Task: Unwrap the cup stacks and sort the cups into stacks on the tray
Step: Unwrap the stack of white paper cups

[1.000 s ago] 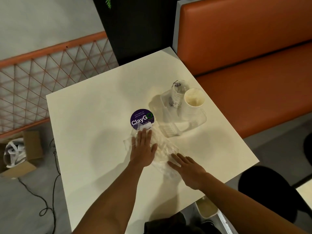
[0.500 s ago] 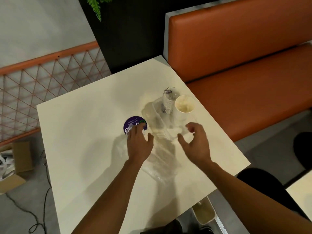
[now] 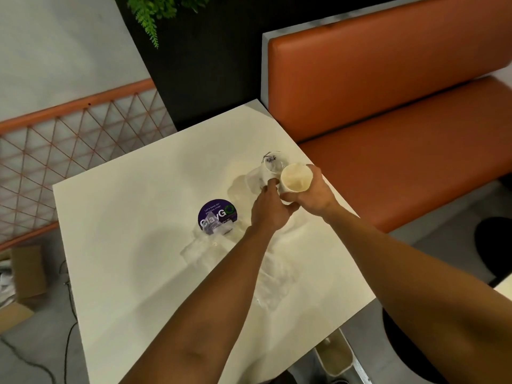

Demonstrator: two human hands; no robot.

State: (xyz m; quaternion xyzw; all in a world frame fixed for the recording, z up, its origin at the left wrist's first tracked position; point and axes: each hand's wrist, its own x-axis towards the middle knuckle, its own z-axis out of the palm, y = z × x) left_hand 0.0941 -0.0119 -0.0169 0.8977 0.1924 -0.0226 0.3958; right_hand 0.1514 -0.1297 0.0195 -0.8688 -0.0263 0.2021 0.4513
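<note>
Right hand (image 3: 313, 195) grips cream paper cup stack (image 3: 296, 178), open mouth upward; left hand (image 3: 270, 207) beside it, grasp cannot be determined; clear cup stack (image 3: 269, 165) just behind

A single head-worn camera looks forward and steeply down from above the table's (image 3: 138, 245) near edge, close enough that both forearms fill the lower frame. The left hand (image 3: 270, 209) and right hand (image 3: 313, 195) sit mid-frame by the far right edge.
</note>
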